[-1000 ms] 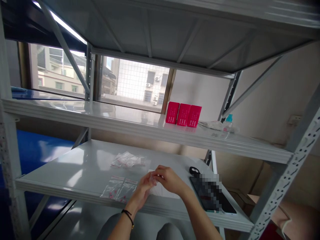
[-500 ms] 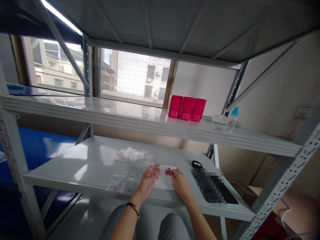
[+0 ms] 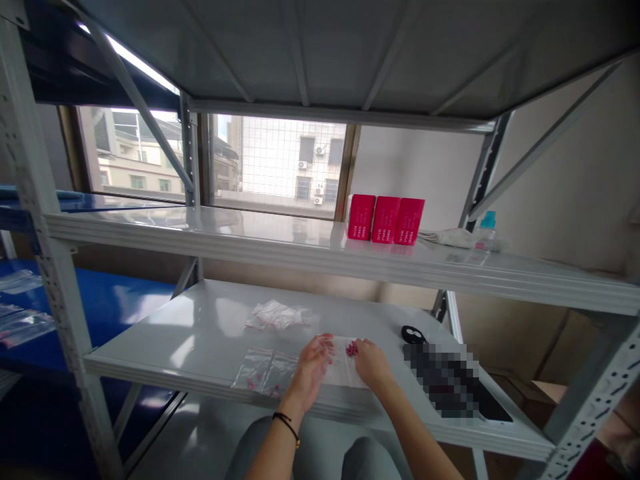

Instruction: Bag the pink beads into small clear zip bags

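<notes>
Both hands work over a white sheet (image 3: 345,370) on the lower shelf (image 3: 200,327). Left hand (image 3: 313,367), at the sheet's left edge, grip pinched on sth small & clear. Right hand (image 3: 373,363), fingers curled, by red beads (image 3: 352,348) atop the sheet; can't tell if closed. 2 zip bags (image 3: 265,370) lie left of sheet.

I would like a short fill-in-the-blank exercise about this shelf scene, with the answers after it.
1. The boxes on the upper shelf number ____.
2. The beads by the right hand are ____ in colour.
3. The wristband is on the ____ arm.

Answers: three; pink; left
</notes>
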A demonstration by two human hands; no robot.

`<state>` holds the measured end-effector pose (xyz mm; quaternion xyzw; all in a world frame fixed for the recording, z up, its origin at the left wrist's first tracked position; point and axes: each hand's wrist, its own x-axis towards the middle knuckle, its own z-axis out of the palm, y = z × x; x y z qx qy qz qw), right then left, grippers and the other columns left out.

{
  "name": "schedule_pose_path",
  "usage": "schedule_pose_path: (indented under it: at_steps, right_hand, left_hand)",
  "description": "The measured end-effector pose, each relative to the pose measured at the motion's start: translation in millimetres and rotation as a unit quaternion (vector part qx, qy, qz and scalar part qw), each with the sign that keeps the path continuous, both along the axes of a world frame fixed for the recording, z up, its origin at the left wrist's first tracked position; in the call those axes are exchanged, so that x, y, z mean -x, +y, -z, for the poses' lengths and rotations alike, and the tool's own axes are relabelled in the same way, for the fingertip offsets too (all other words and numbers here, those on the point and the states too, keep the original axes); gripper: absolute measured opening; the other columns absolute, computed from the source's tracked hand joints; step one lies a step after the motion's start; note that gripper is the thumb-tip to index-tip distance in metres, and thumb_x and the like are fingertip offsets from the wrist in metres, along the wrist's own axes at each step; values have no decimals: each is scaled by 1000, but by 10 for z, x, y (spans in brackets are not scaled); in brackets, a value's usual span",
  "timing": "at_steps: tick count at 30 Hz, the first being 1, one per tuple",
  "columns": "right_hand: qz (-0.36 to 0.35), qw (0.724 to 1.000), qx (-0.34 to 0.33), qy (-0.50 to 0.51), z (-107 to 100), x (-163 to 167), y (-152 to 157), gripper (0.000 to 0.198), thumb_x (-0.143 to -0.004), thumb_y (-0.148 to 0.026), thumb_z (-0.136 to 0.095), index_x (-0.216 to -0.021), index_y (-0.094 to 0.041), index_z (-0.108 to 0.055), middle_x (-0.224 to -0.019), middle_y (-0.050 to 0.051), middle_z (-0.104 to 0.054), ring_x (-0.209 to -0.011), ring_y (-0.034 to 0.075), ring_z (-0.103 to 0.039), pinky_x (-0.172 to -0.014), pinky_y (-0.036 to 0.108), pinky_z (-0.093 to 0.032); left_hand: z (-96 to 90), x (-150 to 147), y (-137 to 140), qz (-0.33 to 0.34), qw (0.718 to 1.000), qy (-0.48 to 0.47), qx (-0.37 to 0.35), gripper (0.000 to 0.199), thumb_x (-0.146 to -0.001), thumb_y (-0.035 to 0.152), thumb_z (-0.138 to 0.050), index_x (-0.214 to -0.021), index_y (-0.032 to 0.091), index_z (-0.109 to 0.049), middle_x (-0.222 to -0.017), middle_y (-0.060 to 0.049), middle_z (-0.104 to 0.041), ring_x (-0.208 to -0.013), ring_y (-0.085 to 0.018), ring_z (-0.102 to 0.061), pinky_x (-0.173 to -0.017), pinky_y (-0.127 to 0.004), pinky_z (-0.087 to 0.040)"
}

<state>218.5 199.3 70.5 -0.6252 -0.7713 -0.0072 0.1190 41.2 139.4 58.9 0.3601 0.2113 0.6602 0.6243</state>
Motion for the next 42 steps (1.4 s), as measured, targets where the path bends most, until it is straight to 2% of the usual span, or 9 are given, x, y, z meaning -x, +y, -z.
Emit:
schedule_pose_path:
  at_steps: [7,12,20,27,35,42]
  right_hand:
    - [25,999,13,-31,-65,59,3,34,-93,-7,-40,-105,-11,-71,-107,18,-75,-97,26,-74,-77,32,-50]
    - [13,999,22,-32,-93,43,19,33,-96,-11,-41,-105,-11,-73,-110,18,-76,-100,25,-73,-81,32,-49]
    - [-1,1000,7,-25,-95,-13,53,29,-97,-17,-45,-98,-12,-74,-105,16,-77,-97,24,-72,-78,30,-46]
    - [-12,999,1,-31,-54,-61,34,30,-95,-14,-44,-97,-16,-74,-105,12,-77,-96,21,-72,-76,28,-44]
    - [0,999,16,-31,-33,-41,52,29,-93,-12,-45,-98,-15,-73,-108,14,-76,-98,22,-71,-78,29,-44]
    - [-9,999,19,-28,-108,-14,22,28,-91,-12,-46,-103,-13,-72,-108,16,-76,-100,23,-71,-80,30,-45]
  left_hand:
    - [-7,10,-9,6,1000,-13,3,44,-70,34,-87,-110,18,-76,-95,-6,-68,-87,-17,-57,-77,-27,-40]
    - [-4,23,-21,10,1000,-19,6,43,-72,34,-85,-111,18,-76,-95,-6,-69,-87,-17,-58,-76,-27,-40]
    - [29,38,-5,16,1000,-13,6,38,-80,35,-79,-114,19,-75,-95,-7,-71,-89,-19,-60,-77,-28,-40]
    - [75,49,20,23,1000,-15,8,38,-81,36,-78,-115,21,-74,-95,-6,-71,-88,-18,-59,-78,-29,-39]
    - [52,56,5,28,999,-13,8,38,-82,37,-77,-116,20,-73,-93,-5,-71,-84,-17,-58,-73,-28,-38]
    - [44,51,0,27,999,-37,7,37,-82,35,-77,-114,18,-74,-94,-8,-71,-89,-20,-60,-78,-30,-40]
